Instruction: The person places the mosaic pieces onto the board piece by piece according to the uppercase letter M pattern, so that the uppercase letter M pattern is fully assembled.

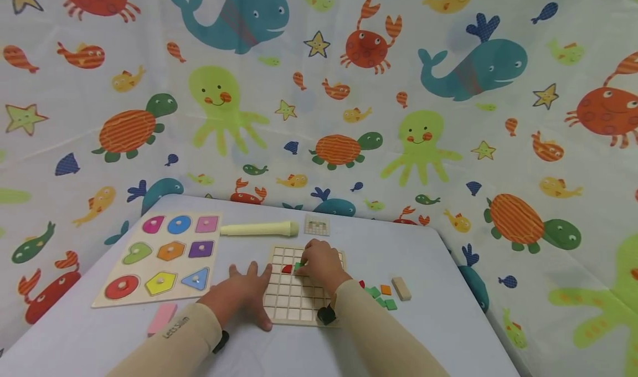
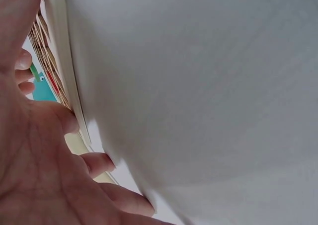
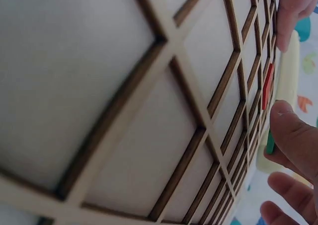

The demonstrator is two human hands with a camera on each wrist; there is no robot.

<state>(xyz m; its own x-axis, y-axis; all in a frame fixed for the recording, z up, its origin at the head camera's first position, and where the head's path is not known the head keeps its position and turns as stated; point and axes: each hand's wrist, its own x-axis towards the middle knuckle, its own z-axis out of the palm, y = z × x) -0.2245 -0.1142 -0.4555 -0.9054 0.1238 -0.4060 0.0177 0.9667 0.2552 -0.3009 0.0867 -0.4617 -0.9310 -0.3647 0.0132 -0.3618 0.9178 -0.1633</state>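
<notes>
A wooden grid board [image 1: 288, 314] lies flat on the table between both hands. My right hand [image 1: 323, 265] is over its upper half, pinching a small green tile [image 3: 270, 142] between thumb and fingertips. Just left of that tile, a red piece [image 1: 287, 269] with a rounded side sits in a cell of the grid. My left hand [image 1: 243, 293] is spread along the board's left edge, thumb at the near corner and fingertips by the side. In the left wrist view, its thumb and fingers touch the board's rim [image 2: 63, 51]. The right forearm covers the board's lower right corner.
Loose green tiles [image 1: 375, 292], an orange tile [image 1: 386, 289] and a wooden block [image 1: 401, 288] lie to the right. Behind the board are a pale yellow stick [image 1: 256, 229] and a small patterned card [image 1: 317, 225]. A knobbed shape puzzle [image 1: 154, 255] and a pink block [image 1: 161, 318] occupy the left.
</notes>
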